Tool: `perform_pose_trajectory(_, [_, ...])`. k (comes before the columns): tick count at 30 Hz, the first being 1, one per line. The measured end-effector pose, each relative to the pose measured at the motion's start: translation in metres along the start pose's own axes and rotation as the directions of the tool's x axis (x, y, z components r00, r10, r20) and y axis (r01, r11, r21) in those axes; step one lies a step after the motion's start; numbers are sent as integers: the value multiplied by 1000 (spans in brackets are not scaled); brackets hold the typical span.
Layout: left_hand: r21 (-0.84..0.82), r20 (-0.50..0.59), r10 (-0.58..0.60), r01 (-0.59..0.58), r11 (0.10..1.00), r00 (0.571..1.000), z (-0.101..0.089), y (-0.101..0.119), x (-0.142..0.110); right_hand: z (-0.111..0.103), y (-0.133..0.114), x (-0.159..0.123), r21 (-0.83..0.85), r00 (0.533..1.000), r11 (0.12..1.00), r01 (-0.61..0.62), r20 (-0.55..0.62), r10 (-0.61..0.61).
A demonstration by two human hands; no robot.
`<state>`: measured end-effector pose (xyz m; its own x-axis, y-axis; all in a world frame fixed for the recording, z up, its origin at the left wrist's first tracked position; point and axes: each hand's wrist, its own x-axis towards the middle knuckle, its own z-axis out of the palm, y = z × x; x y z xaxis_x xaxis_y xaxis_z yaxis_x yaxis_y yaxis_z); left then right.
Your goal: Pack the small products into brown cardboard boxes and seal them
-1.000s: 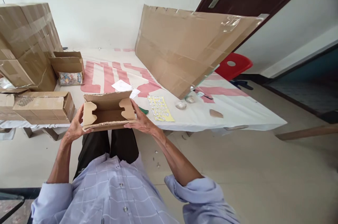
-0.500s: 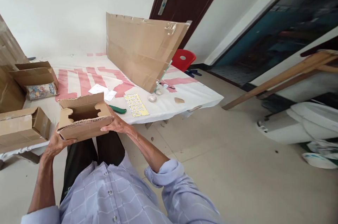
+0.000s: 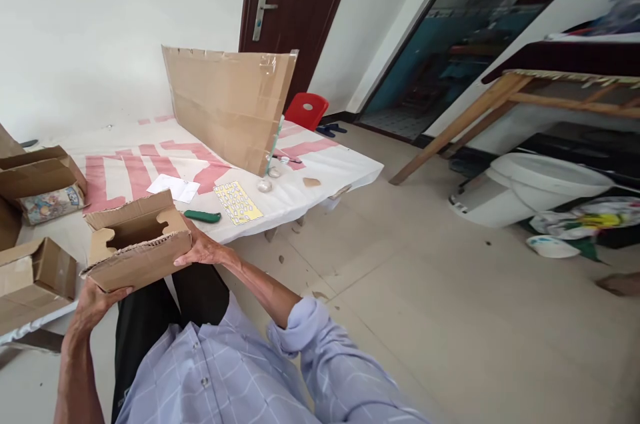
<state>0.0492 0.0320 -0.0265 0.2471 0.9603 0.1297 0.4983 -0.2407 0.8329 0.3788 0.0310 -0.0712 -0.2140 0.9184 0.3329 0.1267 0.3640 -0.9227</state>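
Between my two hands I hold a small open cardboard box (image 3: 145,263), tilted, at the front edge of the table over my lap. My left hand (image 3: 95,304) grips its lower left corner, thumb along the near side. My right hand (image 3: 203,247) clasps the right end, with the thumb on the near wall and the other fingers partly hidden behind it. The box's top flaps stand up and its inside looks dark. Just beyond my right hand lie a green utility knife (image 3: 203,216) and a yellow sheet with small white pieces (image 3: 237,203).
White paper (image 3: 175,188), clear round lumps (image 3: 265,185) and a large cardboard panel (image 3: 227,107) are on the table (image 3: 345,174). Cardboard boxes (image 3: 37,271) crowd the left. A red chair (image 3: 306,111), a wooden-legged table (image 3: 450,124) and a white bucket (image 3: 540,187) stand beyond.
My view has swung to the right, so the table and panel sit further left and more of the bucket shows. Both hands still hold the box.
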Motion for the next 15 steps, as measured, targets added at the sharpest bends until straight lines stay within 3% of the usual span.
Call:
perform_pose_trajectory(6, [-29, -55, -49, 47, 998, 997, 1, -7, 2, 1, -8, -2, 158, 998, 985, -67, 32, 63])
perform_pose_trajectory(15, [-66, -31, -57, 55, 996, 998, 0, -7, 1, 0, -3, 0, 139, 999, 990, -38, 17, 36])
